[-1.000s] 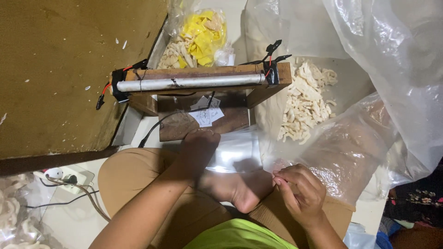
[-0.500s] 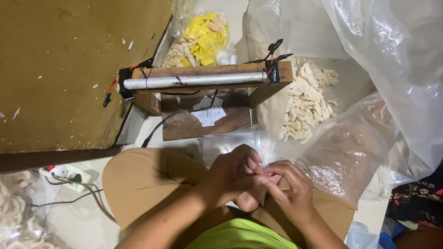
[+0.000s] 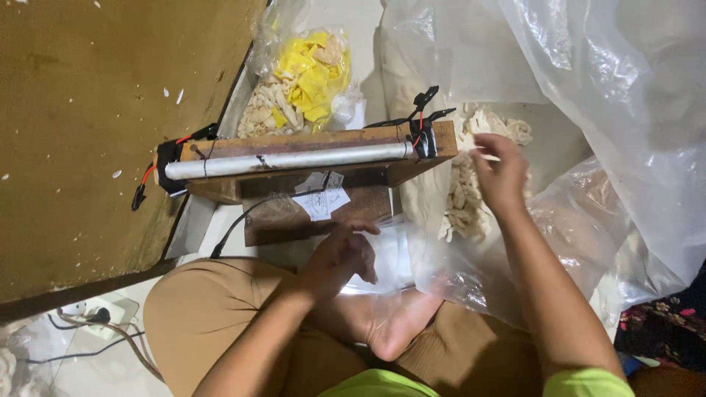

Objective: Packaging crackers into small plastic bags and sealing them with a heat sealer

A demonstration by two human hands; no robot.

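I sit cross-legged on the floor. My left hand [image 3: 342,257] rests above my lap and grips the edge of a small clear plastic bag [image 3: 393,265] that lies over my foot. My right hand [image 3: 500,173] reaches forward into a large clear sack [image 3: 588,220], fingers spread over a heap of pale cracker pieces [image 3: 460,209]. I cannot see whether any pieces lie under its fingers. In front of me stands a wooden sealing stand with a metal tube [image 3: 294,158] across its top, and clips and wires at both ends.
A bag of yellow and pale snacks [image 3: 305,77] lies behind the stand. A brown board [image 3: 88,117] fills the left side. A white power strip with cables [image 3: 92,317] sits at lower left. Crumpled clear plastic sheeting [image 3: 588,66] covers the right.
My hands were together over my lap. Now my right hand has stretched out to the cracker heap in the sack, while my left stays at the small bag.
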